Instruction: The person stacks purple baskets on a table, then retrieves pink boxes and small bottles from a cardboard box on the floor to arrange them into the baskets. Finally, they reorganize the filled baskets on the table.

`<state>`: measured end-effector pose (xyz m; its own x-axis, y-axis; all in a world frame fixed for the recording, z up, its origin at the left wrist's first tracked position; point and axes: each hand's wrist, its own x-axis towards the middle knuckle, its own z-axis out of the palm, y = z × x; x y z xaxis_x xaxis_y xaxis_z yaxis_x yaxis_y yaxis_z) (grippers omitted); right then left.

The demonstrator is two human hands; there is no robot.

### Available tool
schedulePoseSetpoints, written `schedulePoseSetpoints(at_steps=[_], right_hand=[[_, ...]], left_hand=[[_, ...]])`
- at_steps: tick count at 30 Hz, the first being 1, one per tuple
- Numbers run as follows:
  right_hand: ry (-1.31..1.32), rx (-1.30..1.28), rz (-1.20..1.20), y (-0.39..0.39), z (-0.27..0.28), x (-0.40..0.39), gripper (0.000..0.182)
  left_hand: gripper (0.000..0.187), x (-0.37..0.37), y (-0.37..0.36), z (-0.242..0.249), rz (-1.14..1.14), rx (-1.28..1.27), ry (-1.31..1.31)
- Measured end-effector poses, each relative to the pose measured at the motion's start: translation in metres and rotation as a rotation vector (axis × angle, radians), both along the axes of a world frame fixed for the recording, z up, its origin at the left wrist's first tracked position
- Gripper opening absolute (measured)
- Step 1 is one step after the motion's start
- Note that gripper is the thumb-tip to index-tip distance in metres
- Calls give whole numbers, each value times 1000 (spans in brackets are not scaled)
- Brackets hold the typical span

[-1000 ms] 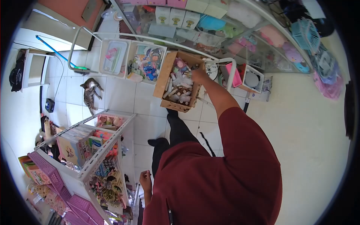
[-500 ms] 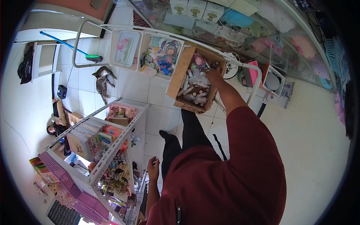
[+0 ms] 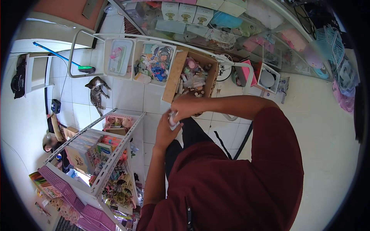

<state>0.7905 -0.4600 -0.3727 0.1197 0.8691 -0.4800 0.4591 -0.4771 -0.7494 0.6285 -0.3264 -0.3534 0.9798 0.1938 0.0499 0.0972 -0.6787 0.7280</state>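
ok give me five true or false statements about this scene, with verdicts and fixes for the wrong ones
1. The left hand and right hand are together at a small pale item. True.
2. The cardboard box is closed. False: the cardboard box is open, with small containers visible inside.
3. The cat is on the tiled floor. True.
4. The broom has a red handle. False: the broom has a blue handle.
5. The person's sleeves are white. False: the right sleeve is dark red.
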Motion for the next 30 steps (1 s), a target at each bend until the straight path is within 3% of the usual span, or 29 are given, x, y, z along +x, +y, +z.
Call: schedulePoseSetpoints(at_steps=[1,2,3,4,6,7,8,9,11,12,14,17,30], right_hand=[[1,-2,4,1,-9,-1,66],[176,49,13,2,-23,-2,68],[353,100,22,2,-33,-1,70],[521,-148,134,3,-42,22,72],[336,-442,164,-11,-82,67,62],[216,-579,162,-25,-110,87,48],[66,-594,116,-43,-117,105,34],[-245,-469,62,-76,-198,112,28],[-320,-611,-258,-111,-237,123,31],[-320,-604,-257,-122,-253,124,31],[-297,-573,-479,-136,-279,115,40],[-316,-587,-498,-126,-256,98,45],[-468,-530,-628,-117,-267,75,34]], left_hand=[[40,-2,7,1,-43,-200,286],[35,-4,14,1,-86,-400,570],[35,-13,19,-5,-81,-401,572],[32,-28,24,-15,-31,-402,579],[30,-52,30,-23,26,-398,586],[30,-63,33,-23,72,-422,544],[30,-72,36,-23,118,-445,500],[30,-79,38,-24,124,-438,496],[29,-97,38,-25,254,-464,495],[28,-104,39,-30,275,-460,465],[27,-113,41,-30,310,-485,498],[25,-122,38,-31,359,-524,519],[27,-136,40,-33,386,-545,501]])
